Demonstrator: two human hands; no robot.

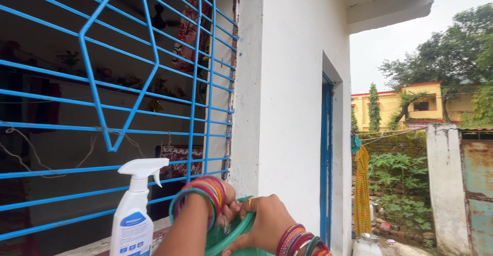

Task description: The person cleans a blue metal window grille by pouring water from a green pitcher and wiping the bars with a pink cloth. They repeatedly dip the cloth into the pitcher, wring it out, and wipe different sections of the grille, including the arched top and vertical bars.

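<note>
- Soft overcast daylight comes from the pale sky (405,40) at upper right.
- The room behind my blue grille (128,107) is dim.
- My hands at bottom centre look slightly blurred.

the left hand (226,207) wears stacked multicoloured bangles at its 9 o'clock; the right hand (267,222) wears a finger ring, with bangles at 4 o'clock.

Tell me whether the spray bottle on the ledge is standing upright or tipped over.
Upright. The white spray bottle stands on the window ledge with its trigger head on top, nozzle pointing right, in front of the blue grille. Neither hand touches it.
</note>
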